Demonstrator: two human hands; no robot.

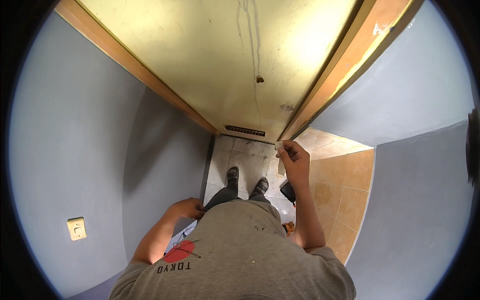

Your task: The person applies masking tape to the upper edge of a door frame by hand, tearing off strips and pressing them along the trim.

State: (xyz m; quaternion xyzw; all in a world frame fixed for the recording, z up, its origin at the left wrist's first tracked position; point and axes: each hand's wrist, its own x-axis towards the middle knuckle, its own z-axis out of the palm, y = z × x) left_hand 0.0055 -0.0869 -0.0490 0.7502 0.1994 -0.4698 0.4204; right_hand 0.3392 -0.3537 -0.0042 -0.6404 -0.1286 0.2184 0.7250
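Note:
Raised in front of the lower right part of a yellow door [210,75], my right hand [296,159] pinches a pale, thin strip [281,167] between thumb and fingers. The strip hangs down below the fingers; its material cannot be told. My left hand [189,208] hangs low beside my hip, near my trousers, its fingers curled and partly hidden; whether it holds anything cannot be told. The door has streaks, a small broken hole [260,79] and a vent slot [245,131] near its bottom edge.
An orange door frame [322,82] borders the door. Grey walls [75,112] stand close on both sides, the left one with a wall switch or socket [77,228]. A black object [288,192] lies on the tiled floor [247,163] by my right foot. Orange-brown tiles [345,187] are at the right.

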